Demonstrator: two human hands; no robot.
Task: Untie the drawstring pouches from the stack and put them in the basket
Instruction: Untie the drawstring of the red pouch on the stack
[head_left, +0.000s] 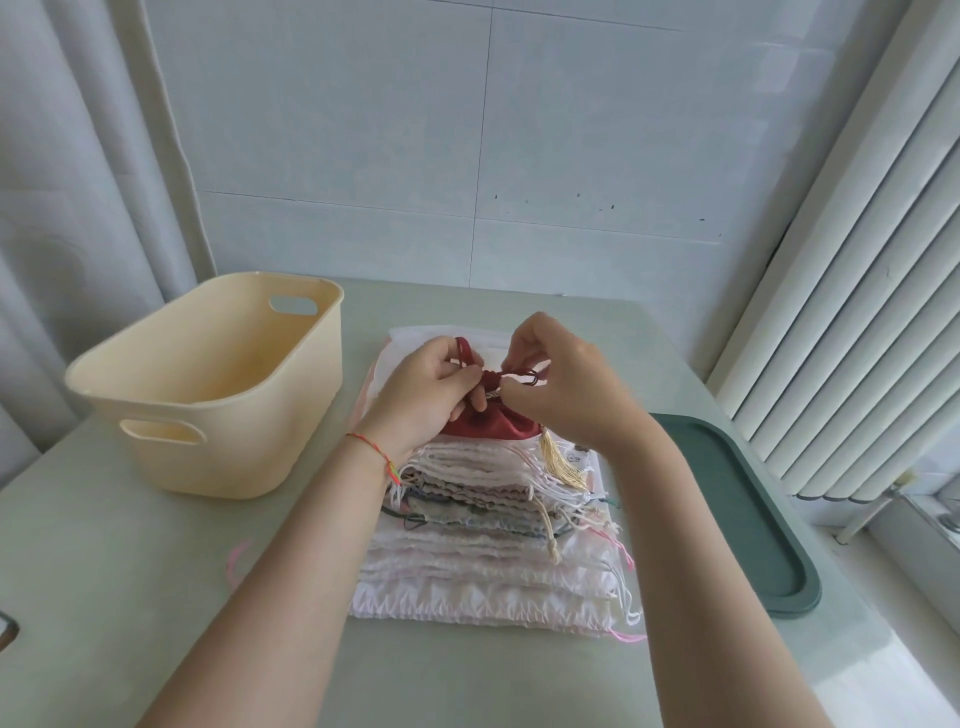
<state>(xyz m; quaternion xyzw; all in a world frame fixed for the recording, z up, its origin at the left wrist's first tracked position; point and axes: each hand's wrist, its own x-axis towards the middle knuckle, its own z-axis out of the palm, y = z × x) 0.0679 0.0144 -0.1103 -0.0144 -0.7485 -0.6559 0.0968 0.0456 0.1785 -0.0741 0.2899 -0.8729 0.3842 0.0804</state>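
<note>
The stack of pouches (498, 525) near the tabletop's middle is barely begun: both hands, left (421, 395) and right (566, 384), pinch the tied cord of the red pouch (493, 423) on top, while the basket (208, 384) by the left edge looks empty.

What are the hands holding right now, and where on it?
Both hold the red pouch at its gathered neck: the left hand pinches the neck and cord, the right hand pinches the drawstring knot beside it.
</note>
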